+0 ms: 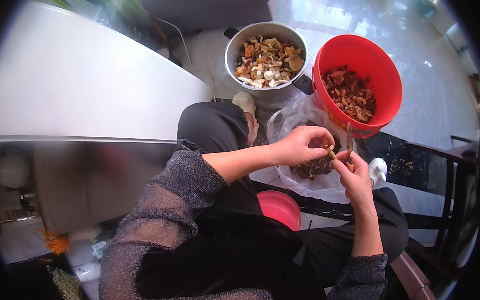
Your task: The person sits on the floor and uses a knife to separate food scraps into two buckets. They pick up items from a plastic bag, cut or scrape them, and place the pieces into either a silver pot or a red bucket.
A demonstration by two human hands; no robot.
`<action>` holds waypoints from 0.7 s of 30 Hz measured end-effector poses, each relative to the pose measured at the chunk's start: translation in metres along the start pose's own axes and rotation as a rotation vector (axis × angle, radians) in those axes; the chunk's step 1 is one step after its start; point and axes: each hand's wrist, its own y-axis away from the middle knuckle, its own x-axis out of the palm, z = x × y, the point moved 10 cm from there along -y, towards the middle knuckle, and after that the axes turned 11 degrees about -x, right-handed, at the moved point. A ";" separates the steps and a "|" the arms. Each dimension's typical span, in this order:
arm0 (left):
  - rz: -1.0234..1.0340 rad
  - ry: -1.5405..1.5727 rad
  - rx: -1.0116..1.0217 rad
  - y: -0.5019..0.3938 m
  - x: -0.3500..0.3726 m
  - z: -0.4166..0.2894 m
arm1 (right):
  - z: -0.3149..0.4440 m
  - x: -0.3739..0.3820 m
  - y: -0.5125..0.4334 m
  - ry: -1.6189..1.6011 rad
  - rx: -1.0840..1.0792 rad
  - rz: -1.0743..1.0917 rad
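Note:
Over an opened clear plastic bag (284, 128), my left hand (303, 145) pinches a small, pale brown piece of what looks like mushroom (330, 151) between thumb and fingers. My right hand (356, 176) grips a small knife (349, 139), its blade pointing away from me, and its thumb is at the near end of the piece. Beneath my hands, a dark, crumbly heap of mushrooms and debris (312, 169) lies in the bag. Ahead stands a metal pot (231, 62) filled with orange, cream and brown mushroom pieces (269, 62). Brownish scraps (350, 94) lie inside a red bucket (385, 96) to its right.
A white slab-like surface (97, 85) juts in from the left. White slippers show on my feet at both sides of the bag. A pink-red round plastic item (279, 209) sits between my legs. Dark wooden furniture (447, 189) stands at right. Crumbs (402, 164) dot the dark floor strip.

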 end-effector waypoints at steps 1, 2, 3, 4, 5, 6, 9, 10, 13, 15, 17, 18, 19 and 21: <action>0.007 0.036 0.017 -0.001 -0.002 0.001 | 0.002 0.001 -0.003 -0.011 -0.035 -0.008; 0.030 0.021 -0.031 -0.003 -0.003 0.011 | -0.001 -0.002 -0.005 0.029 -0.025 -0.028; 0.051 0.016 -0.062 -0.005 -0.005 0.017 | 0.004 -0.002 -0.008 0.031 -0.078 -0.013; 0.073 0.005 -0.108 -0.007 -0.005 0.024 | 0.004 -0.004 -0.009 0.039 -0.084 -0.013; 0.095 0.039 -0.126 -0.007 -0.005 0.029 | 0.002 -0.007 -0.009 0.041 -0.072 -0.020; 0.117 0.066 -0.161 -0.007 -0.004 0.034 | 0.002 -0.009 -0.010 0.079 -0.080 -0.009; 0.173 0.163 -0.206 -0.006 0.001 0.043 | -0.004 -0.011 -0.011 0.133 -0.051 0.004; 0.190 0.188 -0.247 -0.005 0.004 0.046 | -0.005 -0.010 -0.011 0.121 -0.035 0.009; 0.237 0.229 -0.214 -0.003 0.012 0.042 | -0.010 -0.006 -0.011 0.098 0.005 0.026; 0.231 0.236 -0.229 -0.003 0.014 0.043 | -0.012 -0.003 -0.010 0.078 0.027 0.028; 0.214 0.242 -0.202 -0.002 0.015 0.043 | -0.016 -0.001 -0.010 0.046 0.062 0.020; 0.191 0.207 -0.176 -0.002 0.013 0.042 | -0.016 -0.002 -0.010 0.040 0.059 0.009; 0.172 0.165 -0.170 -0.003 0.012 0.042 | -0.018 -0.004 -0.010 0.029 0.074 -0.002; 0.157 0.147 -0.180 -0.004 0.010 0.044 | -0.023 -0.006 -0.010 0.014 0.098 -0.014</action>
